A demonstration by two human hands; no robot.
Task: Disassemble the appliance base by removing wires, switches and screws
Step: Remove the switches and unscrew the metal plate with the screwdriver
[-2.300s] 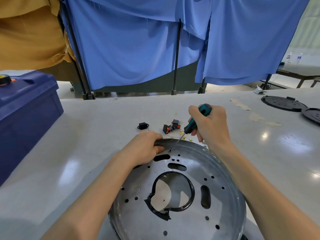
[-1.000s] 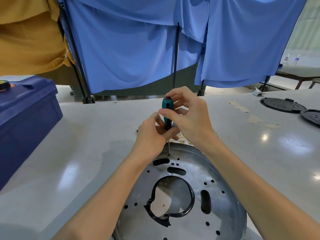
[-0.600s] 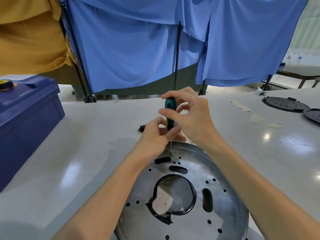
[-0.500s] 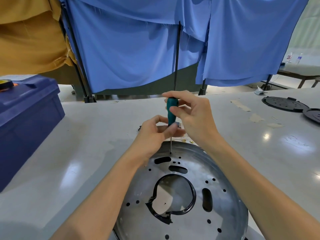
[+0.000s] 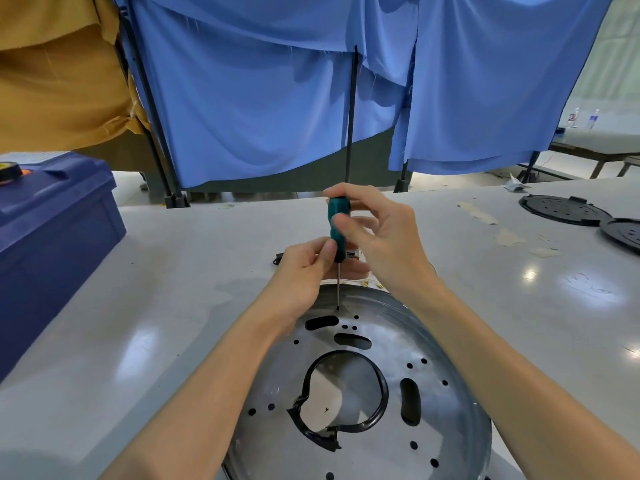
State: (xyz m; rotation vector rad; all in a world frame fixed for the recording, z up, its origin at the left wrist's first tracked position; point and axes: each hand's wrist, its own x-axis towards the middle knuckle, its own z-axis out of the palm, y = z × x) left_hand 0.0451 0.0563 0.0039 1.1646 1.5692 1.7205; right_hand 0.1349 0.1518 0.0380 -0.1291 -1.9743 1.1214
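1. Appliance base [image 5: 450, 427] lies on the bench [image 5: 138, 306], lower centre of the frame.
2. Screwdriver [image 5: 337, 223] stands upright, tip near the base's far rim.
3. Right hand [image 5: 388, 244] pinches its teal handle; left hand [image 5: 304, 271] pinches the handle's lower end.

light: bright, even, overhead | glare: spots on glossy desk [image 5: 530, 273] | blur: right-hand fingers [image 5: 346, 226] | edges: wide-angle bowing

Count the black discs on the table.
2. One disc lies far right on the table; the other is nearer, cut off by the picture edge. More may be out of view.
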